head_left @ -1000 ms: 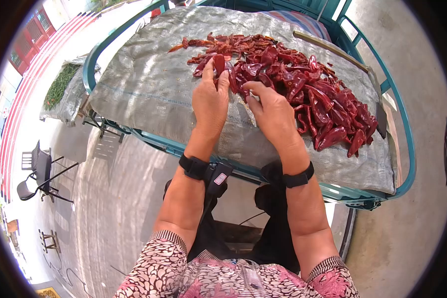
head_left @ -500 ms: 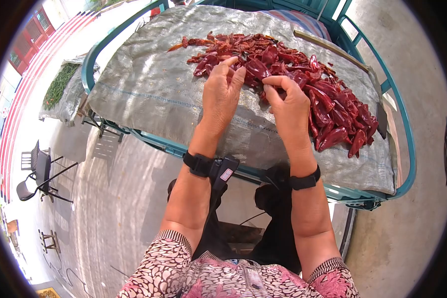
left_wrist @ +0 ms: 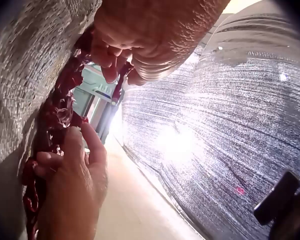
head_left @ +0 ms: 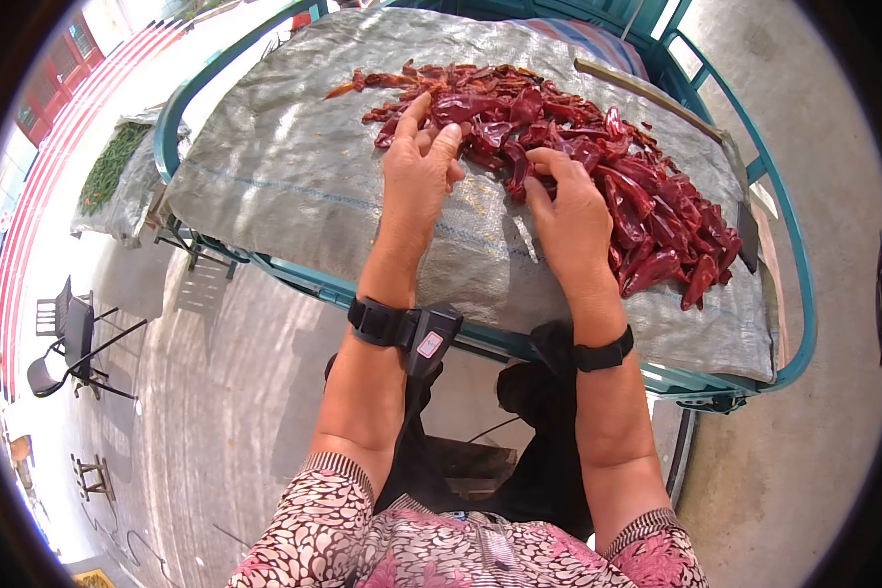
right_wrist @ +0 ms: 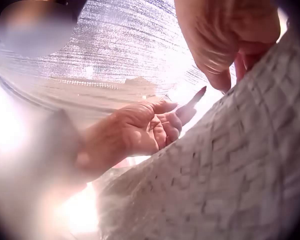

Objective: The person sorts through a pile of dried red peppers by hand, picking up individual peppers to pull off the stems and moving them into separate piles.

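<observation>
Dried red peppers (head_left: 657, 230) lie in a long heap across a woven grey sheet (head_left: 294, 157). At the heap's near left edge is my left hand (head_left: 416, 171), index finger extended and thumb apart from it. In the right wrist view the other fingers of that left hand (right_wrist: 140, 131) are loosely bent. My right hand (head_left: 573, 216) is at the middle of the near edge, thumb and index finger pinching a red pepper (head_left: 515, 169). From the left wrist camera, dark red skin shows at the fingertips of the right hand (left_wrist: 72, 185).
A teal metal rail (head_left: 789, 225) curves round the sheet, with a wooden strip (head_left: 647, 96) along the far right. Green peppers (head_left: 113, 167) lie on a separate sheet at the left. Behind them on the ground stands a black chair (head_left: 76, 338).
One second ago a pepper stood upright at my left fingers; now the index finger points out over the heap. My left hand moved right, then back left. My right hand shifted right.
</observation>
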`<state>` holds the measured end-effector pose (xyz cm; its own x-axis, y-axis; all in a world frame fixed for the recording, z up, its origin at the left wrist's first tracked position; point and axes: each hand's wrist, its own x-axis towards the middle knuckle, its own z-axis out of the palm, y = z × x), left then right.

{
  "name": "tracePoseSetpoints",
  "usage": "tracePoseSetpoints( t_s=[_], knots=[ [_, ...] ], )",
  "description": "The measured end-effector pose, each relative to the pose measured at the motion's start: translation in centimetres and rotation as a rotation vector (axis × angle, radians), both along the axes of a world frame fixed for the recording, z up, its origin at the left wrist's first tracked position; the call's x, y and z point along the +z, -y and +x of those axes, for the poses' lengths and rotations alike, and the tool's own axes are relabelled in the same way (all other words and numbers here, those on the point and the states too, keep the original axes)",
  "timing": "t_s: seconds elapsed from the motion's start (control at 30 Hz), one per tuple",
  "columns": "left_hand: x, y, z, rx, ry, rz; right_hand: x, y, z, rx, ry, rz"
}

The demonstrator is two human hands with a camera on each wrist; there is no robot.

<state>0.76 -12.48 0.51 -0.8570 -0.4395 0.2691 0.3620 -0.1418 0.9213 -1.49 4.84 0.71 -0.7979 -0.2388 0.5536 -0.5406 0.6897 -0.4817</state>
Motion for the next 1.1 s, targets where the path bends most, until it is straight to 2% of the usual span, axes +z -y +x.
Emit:
tracePoseSetpoints(
  t_s=[0.03,0.07,0.17,0.27,0.33,0.43,0.47,0.57,0.7,0.8,0.9,1.0,1.1],
  knots=[
    [-0.3,-0.1,-0.1,0.006,-0.006,-0.044,-0.2,0.3,0.2,-0.015,-0.056,0.105],
    [-0.8,-0.2,-0.3,0.012,-0.011,-0.088,-0.2,0.4,0.4,-0.023,-0.004,0.188],
    [-0.8,-0.5,0.1,0.015,0.032,-0.188,-0.4,0.9,0.5,-0.065,0.05,0.29],
    [-0.7,-0.5,0.3,-0.028,0.089,-0.283,-0.3,1.1,0.5,-0.066,0.055,0.249],
    [-1.2,-0.7,0.1,-0.051,0.08,-0.293,-0.5,1.1,0.2,-0.079,0.018,0.137],
    [-2.2,-1.1,-0.1,-0.042,-0.068,-0.457,-0.7,0.8,-0.5,-0.034,-0.094,-0.012],
    [-2.5,-1.3,-0.2,0.028,-0.099,-0.56,-0.6,0.8,-0.6,-0.009,-0.141,-0.059],
    [-1.4,-1.8,0.8,0.06,-0.044,-0.708,0.8,1.1,0.6,0.174,0.197,-0.392],
    [-2.1,-2.0,0.3,0.228,-0.139,-0.762,1.7,0.9,1.2,0.279,0.347,-0.471],
    [-2.5,-2.0,0.3,0.26,-0.117,-0.768,1.4,0.9,0.8,0.214,0.315,-0.525],
    [-2.8,-2.5,0.3,0.414,-0.081,-0.838,-0.2,1.2,-0.6,0.082,0.025,-0.45],
    [-2.3,-3.1,0.9,0.43,0.136,-0.91,0.0,1.0,-1.3,-0.028,-0.385,-0.123],
    [-2.6,-3.5,0.7,0.538,0.18,-1.003,0.7,1.8,-1.3,-0.063,-0.461,0.038]
  ],
)
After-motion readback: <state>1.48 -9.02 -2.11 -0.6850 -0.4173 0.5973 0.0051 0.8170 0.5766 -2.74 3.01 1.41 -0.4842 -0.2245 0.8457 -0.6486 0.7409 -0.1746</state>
